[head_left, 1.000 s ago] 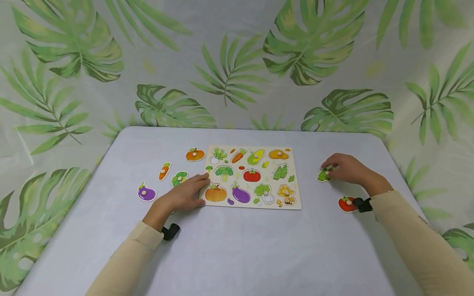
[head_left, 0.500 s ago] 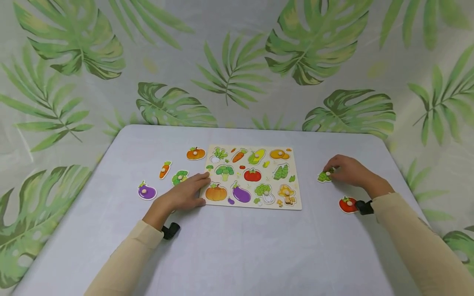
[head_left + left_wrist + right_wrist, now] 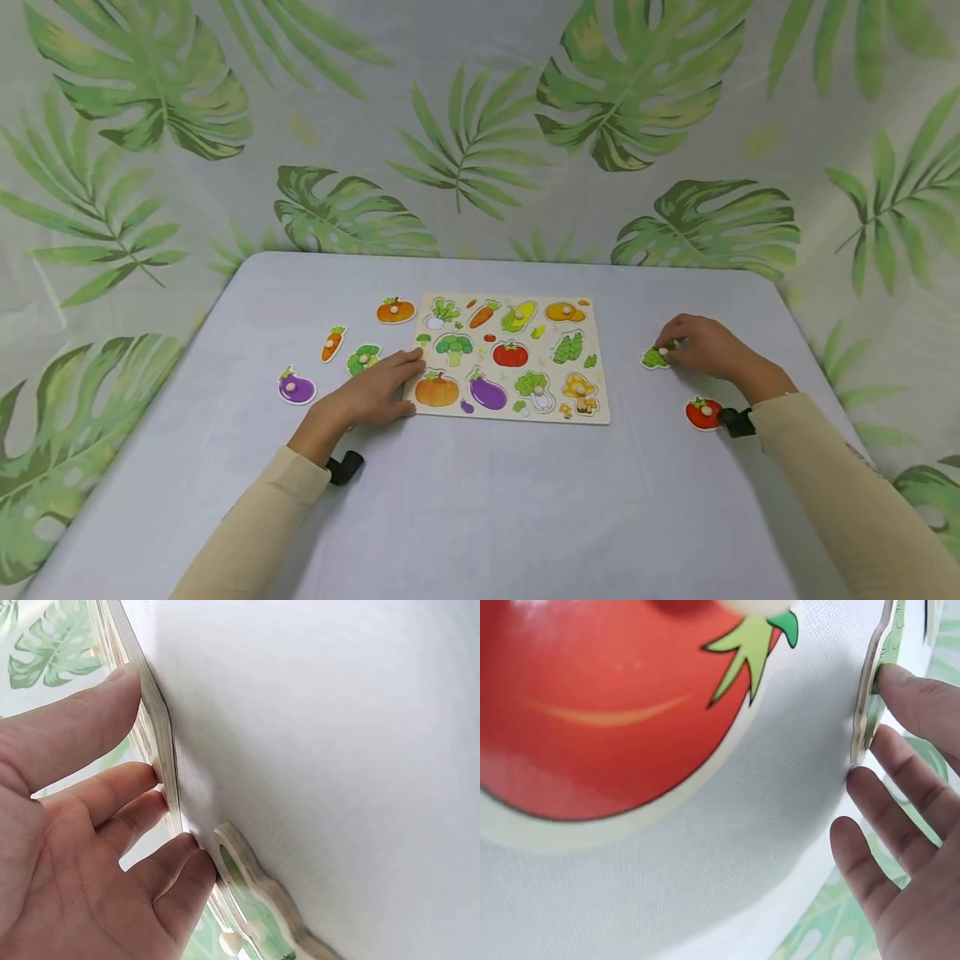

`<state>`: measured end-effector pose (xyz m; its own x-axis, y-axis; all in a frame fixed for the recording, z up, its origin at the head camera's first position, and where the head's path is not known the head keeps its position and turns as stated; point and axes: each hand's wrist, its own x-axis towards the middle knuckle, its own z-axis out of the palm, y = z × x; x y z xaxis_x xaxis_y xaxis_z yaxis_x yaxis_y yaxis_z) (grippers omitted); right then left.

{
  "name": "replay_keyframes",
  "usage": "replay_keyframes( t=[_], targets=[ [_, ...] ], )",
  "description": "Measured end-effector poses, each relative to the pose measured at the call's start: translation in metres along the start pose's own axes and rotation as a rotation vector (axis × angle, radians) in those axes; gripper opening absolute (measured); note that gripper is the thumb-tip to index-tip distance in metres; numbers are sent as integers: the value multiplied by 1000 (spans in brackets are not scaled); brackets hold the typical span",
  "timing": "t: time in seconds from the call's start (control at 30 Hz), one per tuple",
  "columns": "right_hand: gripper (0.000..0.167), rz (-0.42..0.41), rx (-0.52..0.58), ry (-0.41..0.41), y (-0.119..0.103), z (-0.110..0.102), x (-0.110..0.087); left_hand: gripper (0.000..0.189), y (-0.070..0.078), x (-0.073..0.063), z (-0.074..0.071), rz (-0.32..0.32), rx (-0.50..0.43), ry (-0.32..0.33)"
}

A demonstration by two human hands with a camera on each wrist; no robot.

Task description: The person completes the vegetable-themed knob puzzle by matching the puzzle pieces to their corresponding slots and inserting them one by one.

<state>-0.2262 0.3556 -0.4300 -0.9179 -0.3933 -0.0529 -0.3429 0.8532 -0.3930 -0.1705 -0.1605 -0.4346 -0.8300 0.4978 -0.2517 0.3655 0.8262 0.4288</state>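
Observation:
A wooden vegetable puzzle board lies mid-table. Along its left edge rests my left hand, fingers relaxed; in the left wrist view the thumb and fingertips touch the board's side. To the right of the board, my right hand pinches a green vegetable puzzle piece that lies at the table surface. The right wrist view shows the thumb on this piece, the other fingers spread below it. A tomato piece with a knob lies near the right wrist.
Left of the board are a pumpkin piece, a carrot piece, an eggplant piece and a broccoli piece close to the left hand. Knobbed corn and mushroom pieces sit in the board. A leaf-print cloth hangs behind the table.
My right fingers have drawn in slightly on the green piece, which stays in nearly the same place. The left hand remains against the board.

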Motion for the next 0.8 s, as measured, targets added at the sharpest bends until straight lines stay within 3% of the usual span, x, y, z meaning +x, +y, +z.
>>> replay_keyframes(
  t=[0.8],
  targets=[
    [16, 1, -7, 40, -14, -6, 7, 70, -1, -1, 0, -2, 8, 9]
  ],
)
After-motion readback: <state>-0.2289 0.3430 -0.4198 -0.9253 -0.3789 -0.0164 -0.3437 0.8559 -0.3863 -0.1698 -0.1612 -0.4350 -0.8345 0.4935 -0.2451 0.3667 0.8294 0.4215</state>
